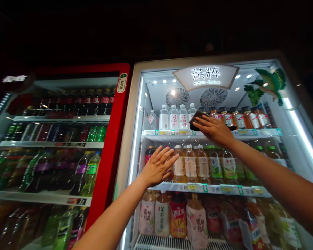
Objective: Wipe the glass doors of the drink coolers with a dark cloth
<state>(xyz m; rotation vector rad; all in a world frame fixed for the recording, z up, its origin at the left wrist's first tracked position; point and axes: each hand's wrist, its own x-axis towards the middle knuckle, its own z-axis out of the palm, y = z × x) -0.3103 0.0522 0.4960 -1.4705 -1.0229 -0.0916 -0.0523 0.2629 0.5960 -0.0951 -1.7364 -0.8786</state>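
My right hand (215,128) holds a dark cloth (196,119) pressed flat at the glass door of a lit drinks cooler (139,66), level with its top shelf. Part of the cloth sticks out past the fingers on both sides. Lower and to the left, my left hand (158,166) is open at the same door, fingers spread and holding nothing. Behind it stand pale-labelled tea bottles (190,165) on the middle shelf. White-labelled water bottles (173,116) are just left of the cloth, inside the cooler.
To the left stands a second cooler with a red frame (104,156), its shelves holding dark soda bottles and cans. A fan-shaped sign (206,77) and a green bird decoration (271,83) are at the top of the lit cooler. More bottles (177,215) stand on the bottom rack.
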